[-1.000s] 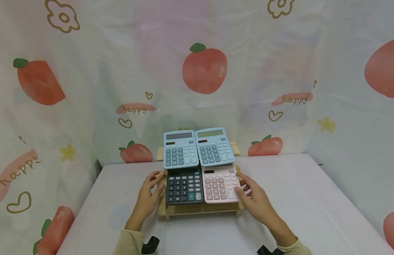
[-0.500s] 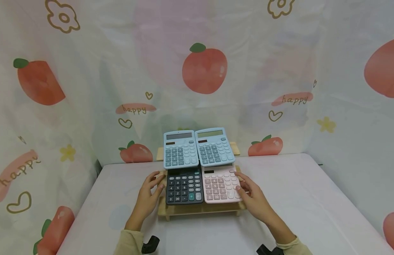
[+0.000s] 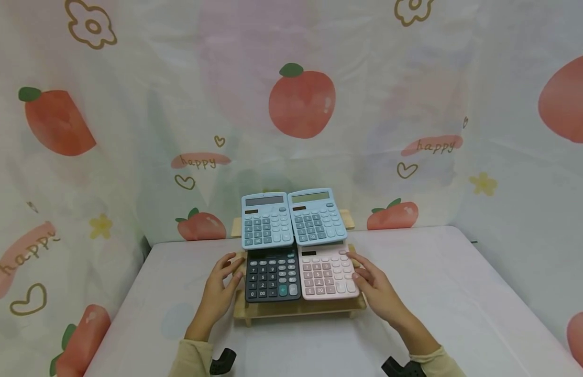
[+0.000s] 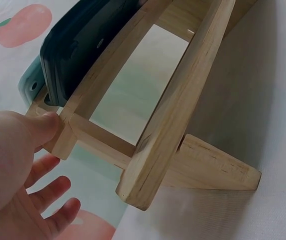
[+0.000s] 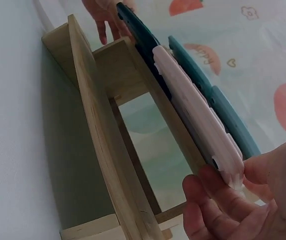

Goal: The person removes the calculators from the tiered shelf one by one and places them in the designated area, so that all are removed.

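Observation:
A wooden rack [image 3: 296, 310] carries calculators in two tiers. On its lower tier a black calculator [image 3: 272, 277] leans at the left and a pink calculator [image 3: 325, 273] at the right. My left hand [image 3: 218, 291] is at the left end of the rack; in the left wrist view its thumb [image 4: 47, 126] and index finger pinch the wooden rail end, the other fingers apart from it. My right hand [image 3: 380, 294] holds the pink calculator's right edge; in the right wrist view the thumb is on the front and fingers [image 5: 223, 192] are behind the lower corner.
Two light blue calculators, a left blue calculator [image 3: 266, 222] and a right blue calculator [image 3: 317, 217], lean on the upper tier, the right one tilted. The rack stands on a white-covered table [image 3: 300, 345] near a fruit-printed cloth backdrop [image 3: 300, 173].
The pink calculator's right edge has shifted slightly to the right. My right thumb has slid from its front towards that edge. The left hand has stayed in place.

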The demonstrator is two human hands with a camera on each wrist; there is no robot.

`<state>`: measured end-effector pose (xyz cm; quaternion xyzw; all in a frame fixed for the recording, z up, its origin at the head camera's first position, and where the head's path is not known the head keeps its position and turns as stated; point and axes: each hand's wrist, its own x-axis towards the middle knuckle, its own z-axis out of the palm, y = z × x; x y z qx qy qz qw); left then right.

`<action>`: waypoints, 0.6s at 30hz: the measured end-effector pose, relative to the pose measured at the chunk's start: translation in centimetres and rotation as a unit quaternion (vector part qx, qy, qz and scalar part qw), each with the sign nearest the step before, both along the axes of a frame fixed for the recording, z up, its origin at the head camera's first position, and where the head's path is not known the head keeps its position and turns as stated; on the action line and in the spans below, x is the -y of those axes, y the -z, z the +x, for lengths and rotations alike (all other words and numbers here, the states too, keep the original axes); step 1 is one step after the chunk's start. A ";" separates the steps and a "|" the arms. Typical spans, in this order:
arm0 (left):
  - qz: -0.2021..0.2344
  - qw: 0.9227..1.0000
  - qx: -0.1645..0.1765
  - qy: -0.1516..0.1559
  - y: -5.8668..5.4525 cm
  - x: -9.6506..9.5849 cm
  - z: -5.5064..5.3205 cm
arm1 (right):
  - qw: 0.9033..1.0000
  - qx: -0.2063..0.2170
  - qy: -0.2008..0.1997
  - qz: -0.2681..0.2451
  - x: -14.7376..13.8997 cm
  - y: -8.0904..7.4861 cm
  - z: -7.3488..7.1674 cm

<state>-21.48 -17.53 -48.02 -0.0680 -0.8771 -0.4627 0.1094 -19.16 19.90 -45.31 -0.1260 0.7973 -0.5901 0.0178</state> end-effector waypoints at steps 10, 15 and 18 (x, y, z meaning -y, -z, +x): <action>-0.001 1.000 -0.015 -0.001 0.2 0.0 -0.1 | 0.995 0.051 -0.061 -0.055 -0.9 0.1 -0.5; -0.003 1.000 -0.019 -0.003 0.1 0.0 0.0 | 0.983 0.098 -0.108 -0.115 -1.6 0.7 -1.1; -0.001 1.000 -0.016 -0.002 0.1 0.0 0.0 | 0.977 0.107 -0.127 -0.134 -1.9 1.0 -1.2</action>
